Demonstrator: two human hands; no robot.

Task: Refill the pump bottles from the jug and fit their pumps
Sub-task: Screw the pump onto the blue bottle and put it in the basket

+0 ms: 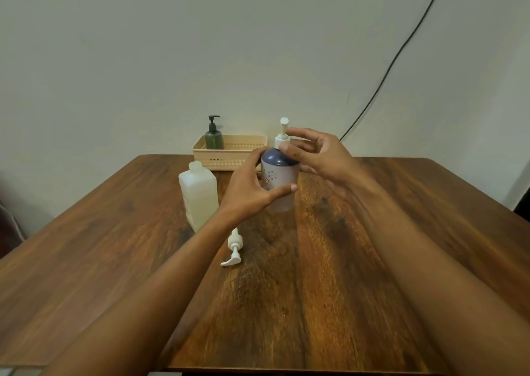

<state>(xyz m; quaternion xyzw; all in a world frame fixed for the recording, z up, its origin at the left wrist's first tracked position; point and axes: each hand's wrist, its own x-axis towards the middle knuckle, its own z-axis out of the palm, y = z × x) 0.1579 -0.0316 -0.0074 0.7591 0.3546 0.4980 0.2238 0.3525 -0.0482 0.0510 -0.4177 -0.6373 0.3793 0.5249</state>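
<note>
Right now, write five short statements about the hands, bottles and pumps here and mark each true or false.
The left hand grips the purple-topped grey plastic bottle. True.
The dark green pump bottle lies toppled. False: it stands upright inside the beige plastic basket.
A loose white plastic pump lies on the brown wooden table. True.
The translucent white plastic jug sits in the basket. False: it stands on the table, outside it.
The right hand holds the white pump fitted on the grey bottle. True.

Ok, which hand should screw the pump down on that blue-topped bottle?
Probably the right hand: its fingers curl round the pump collar, while the left hand grips the bottle steady.
</note>
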